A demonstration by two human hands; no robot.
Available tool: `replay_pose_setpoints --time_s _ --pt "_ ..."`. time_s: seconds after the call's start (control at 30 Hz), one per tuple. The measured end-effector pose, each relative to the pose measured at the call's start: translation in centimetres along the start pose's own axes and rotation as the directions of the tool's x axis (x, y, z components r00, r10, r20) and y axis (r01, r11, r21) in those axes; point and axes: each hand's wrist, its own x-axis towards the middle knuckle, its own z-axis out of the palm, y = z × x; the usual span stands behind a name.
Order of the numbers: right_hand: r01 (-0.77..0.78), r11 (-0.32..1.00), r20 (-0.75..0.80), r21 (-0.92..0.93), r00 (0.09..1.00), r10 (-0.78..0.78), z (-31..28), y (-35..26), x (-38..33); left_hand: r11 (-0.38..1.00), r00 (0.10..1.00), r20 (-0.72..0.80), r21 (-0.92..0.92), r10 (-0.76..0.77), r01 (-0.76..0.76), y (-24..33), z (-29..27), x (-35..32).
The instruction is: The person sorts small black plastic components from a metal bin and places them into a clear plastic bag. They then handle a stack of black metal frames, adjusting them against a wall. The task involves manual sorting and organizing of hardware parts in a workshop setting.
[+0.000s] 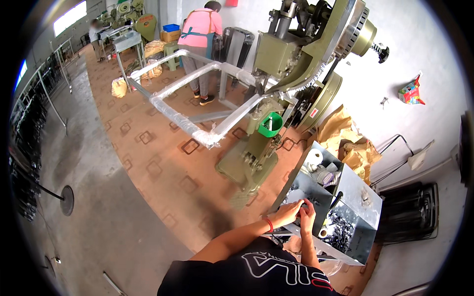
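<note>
My left hand (pixel 286 214), with a red band at its wrist, meets my right hand (pixel 307 214) above the near side of a grey sheet-metal bin (pixel 363 197). The fingers of both hands are bent and drawn together at the tips. Whatever lies between them is too small to make out. Beneath and right of my hands, one bin compartment holds a heap of small black parts (pixel 339 232). Beside that heap lies a small pale roll (pixel 323 232). Farther back, another compartment holds a white roll (pixel 314 157) and a bundle of striped cloth (pixel 323 176).
A green press machine (pixel 276 54) stands ahead, with a green cup (pixel 270 125) on it. A plastic-wrapped metal frame (pixel 173 116) juts left from it. Brown paper sacks (pixel 358 153) sit behind the bin. A person in pink (pixel 202 24) bends beside dark suitcases (pixel 237 44).
</note>
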Motion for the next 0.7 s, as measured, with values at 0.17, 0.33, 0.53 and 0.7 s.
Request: replay_pose_setpoints --time_s 0.17,0.33,0.53,0.7 --pt "0.119 0.979 -0.095 -0.167 0.986 -0.137 1.0 0.8 0.0 0.992 0.994 0.037 -0.074 -0.098 0.101 -0.7 0.1 0.1" --pt "0.188 0.941 -0.171 -0.283 0.955 -0.242 1.6 0.2 -0.3 0.988 0.988 0.057 -0.049 -0.142 0.145 -0.4 -0.2 0.1" --pt "0.187 0.955 -0.166 -0.229 0.959 -0.228 1.6 -0.1 -0.5 0.989 0.993 0.054 -0.102 -0.103 0.108 -0.3 -0.6 0.2" --pt "0.234 0.927 -0.153 -0.293 0.946 -0.287 1.6 0.5 -0.5 0.994 0.998 -0.028 -0.096 -0.061 0.058 0.1 -0.8 0.2"
